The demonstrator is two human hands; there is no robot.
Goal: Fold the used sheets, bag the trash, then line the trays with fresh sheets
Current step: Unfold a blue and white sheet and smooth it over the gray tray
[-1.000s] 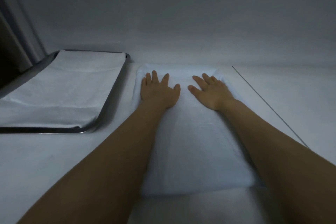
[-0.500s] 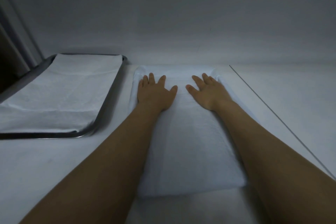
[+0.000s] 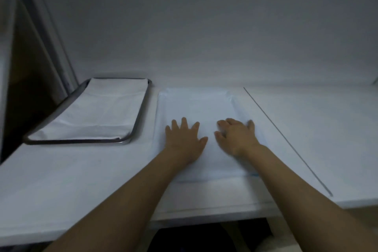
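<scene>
Both hands sit nearer the person than a second ago: they have slid from the far end of the white sheet (image 3: 196, 104) back to its middle. The view has also pulled back, so the table's front edge now shows.

Left hand (image 3: 185, 141): flat, fingers spread, palm down on the sheet. Right hand (image 3: 237, 137): on the sheet at the left hand's 3 o'clock, close beside it but not touching. Its fingers look bent and blurred; cannot tell whether it presses or pinches the sheet.

Reads as a smoothing stroke, far to near, seating a fresh sheet. The far corners show a raised fold, as if over a rim, and a pale blue edge shows at the near right corner. A tray beneath is likely but not visible.

At 10 o'clock of the hands, a metal tray (image 3: 131, 129) already carries its own white liner (image 3: 98, 108), creased and slightly slack at the near edge. Judgement: the lining stage is well along.

Table (image 3: 61, 180): white, matte, with a thin dark seam (image 3: 286, 139) running at 3 o'clock. Plain grey wall (image 3: 204, 26) behind. Dark opening (image 3: 20, 88) at 9 o'clock. The room is dim. There is a shadowed gap under the table's front edge.
</scene>
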